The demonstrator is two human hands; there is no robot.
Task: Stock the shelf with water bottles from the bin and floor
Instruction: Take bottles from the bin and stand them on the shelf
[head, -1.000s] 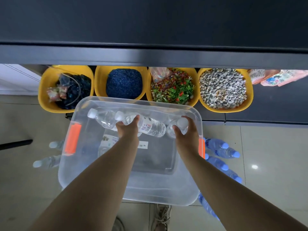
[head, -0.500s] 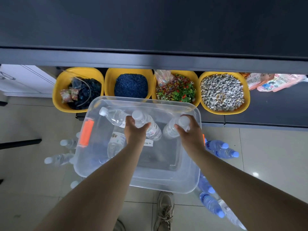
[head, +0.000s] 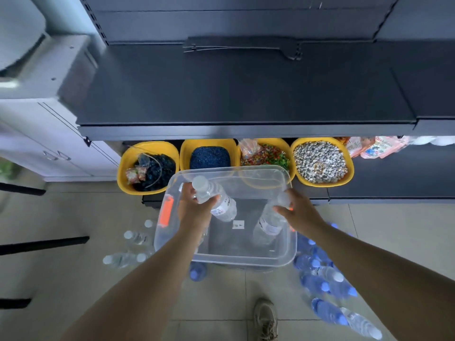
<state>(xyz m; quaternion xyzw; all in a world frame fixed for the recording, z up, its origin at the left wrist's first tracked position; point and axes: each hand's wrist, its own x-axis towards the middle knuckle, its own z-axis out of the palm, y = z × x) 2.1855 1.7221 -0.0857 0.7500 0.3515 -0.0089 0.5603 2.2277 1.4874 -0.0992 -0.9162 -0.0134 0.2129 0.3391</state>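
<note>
A clear plastic bin (head: 246,259) with orange latches stands on the floor below me. Over it, my left hand (head: 194,209) grips a clear white-capped water bottle (head: 222,205) near its neck. My right hand (head: 299,212) grips a second clear bottle (head: 267,226) by its top, the body hanging down into the bin. The dark shelf (head: 246,89) spreads bare above the bin. Clear bottles (head: 123,259) lie on the floor left of the bin, and blue-tinted bottles (head: 317,281) lie to its right.
Four yellow tubs (head: 322,183) of pebbles and coloured gravel sit on the lower shelf behind the bin. Pink packets (head: 376,147) lie at the right. A white cabinet (head: 49,148) stands at the left. My shoe (head: 267,318) is on the tiled floor.
Both hands have lifted their bottles up out of the bin. My view has tilted up, so the top of the dark shelf now shows.
</note>
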